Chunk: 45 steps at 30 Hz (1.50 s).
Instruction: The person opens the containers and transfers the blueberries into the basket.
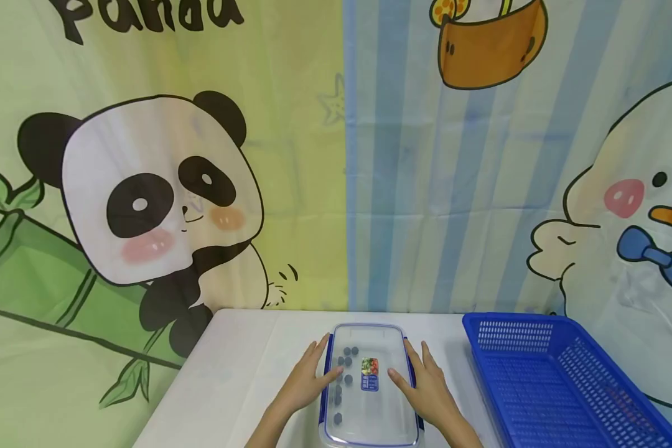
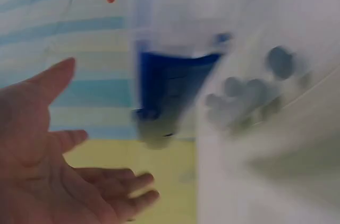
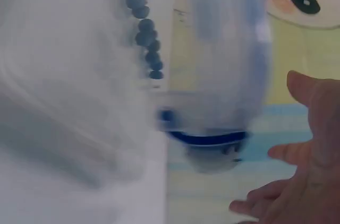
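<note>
A clear plastic food storage box point(image 1: 392, 410) stands lengthwise on the table, its transparent lid on top and blue clips point(image 1: 412, 373) along both long sides. Through the lid show several dark grey balls point(image 1: 348, 379), gathered toward the left side. My left hand point(image 1: 302, 384) is at the left edge of the box, fingers spread and straight, thumb reaching over the lid. On the opposite edge my right hand point(image 1: 425, 389) lies much the same way, its thumb over the lid. Both wrist views show relaxed, extended fingers beside a blurred blue clip point(image 2: 175, 80), and neither palm holds anything.
To the right stands a blue perforated plastic basket point(image 1: 537, 379). A white table point(image 1: 246, 367) lies under the box and ends at a hanging cloth point(image 1: 302, 249) with panda and duck pictures. A small printed label point(image 1: 369, 374) sits on the lid.
</note>
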Each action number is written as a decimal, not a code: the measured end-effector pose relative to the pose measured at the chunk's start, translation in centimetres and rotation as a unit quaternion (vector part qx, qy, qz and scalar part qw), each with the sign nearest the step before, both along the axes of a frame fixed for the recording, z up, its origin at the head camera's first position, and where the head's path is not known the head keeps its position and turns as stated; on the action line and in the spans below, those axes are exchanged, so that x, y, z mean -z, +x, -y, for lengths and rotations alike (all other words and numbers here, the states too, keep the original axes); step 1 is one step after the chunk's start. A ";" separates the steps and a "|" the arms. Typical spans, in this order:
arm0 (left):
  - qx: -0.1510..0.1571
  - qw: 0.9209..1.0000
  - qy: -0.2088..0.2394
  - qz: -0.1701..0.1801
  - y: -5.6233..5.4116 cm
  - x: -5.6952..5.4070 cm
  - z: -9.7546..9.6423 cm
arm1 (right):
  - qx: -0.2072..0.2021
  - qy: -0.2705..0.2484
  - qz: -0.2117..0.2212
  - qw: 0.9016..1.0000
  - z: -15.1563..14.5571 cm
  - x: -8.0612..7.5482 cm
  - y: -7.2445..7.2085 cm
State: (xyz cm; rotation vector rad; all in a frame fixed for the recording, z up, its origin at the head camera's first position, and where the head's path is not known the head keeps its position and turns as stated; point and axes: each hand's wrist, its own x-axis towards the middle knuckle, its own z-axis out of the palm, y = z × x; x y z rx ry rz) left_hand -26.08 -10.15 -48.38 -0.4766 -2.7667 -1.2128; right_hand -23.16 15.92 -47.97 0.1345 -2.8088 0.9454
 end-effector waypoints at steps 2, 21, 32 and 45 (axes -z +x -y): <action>0.018 0.997 0.065 0.027 -0.4 1.6 -0.1 | -0.010 -0.044 0.004 0.999 -0.2 1.2 -0.2; 0.078 0.955 0.254 0.136 -1.8 6.7 0.4 | -0.049 -0.174 0.039 0.983 -0.6 5.0 -0.6; 0.141 0.924 0.304 0.186 -2.2 6.5 1.1 | -0.041 -0.204 0.049 0.977 -0.5 5.1 -0.6; 0.115 0.947 0.257 0.156 -2.2 6.5 1.7 | -0.038 -0.195 0.044 0.979 -0.6 5.4 -0.8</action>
